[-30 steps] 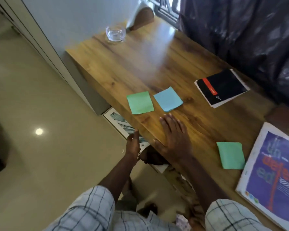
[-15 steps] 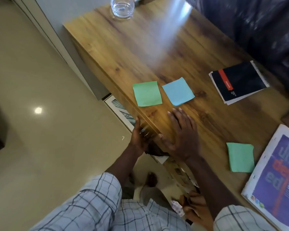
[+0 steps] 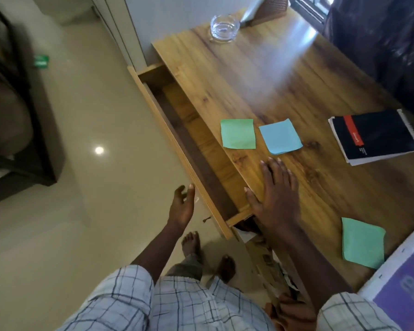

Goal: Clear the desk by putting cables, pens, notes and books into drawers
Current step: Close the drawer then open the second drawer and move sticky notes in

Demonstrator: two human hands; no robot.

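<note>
Right hand [image 3: 276,199] flat, left hand [image 3: 182,204] slack and empty beside the open wooden drawer [image 3: 191,115]; best slide the square green note [image 3: 238,134] ahead straight in.

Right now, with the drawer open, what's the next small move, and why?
Probably reach the right hand forward and pick up the blue note. That hand lies flat on the desk, holding nothing, with the blue note just beyond its fingertips, and the open drawer sits right beside it to take the note.
</note>
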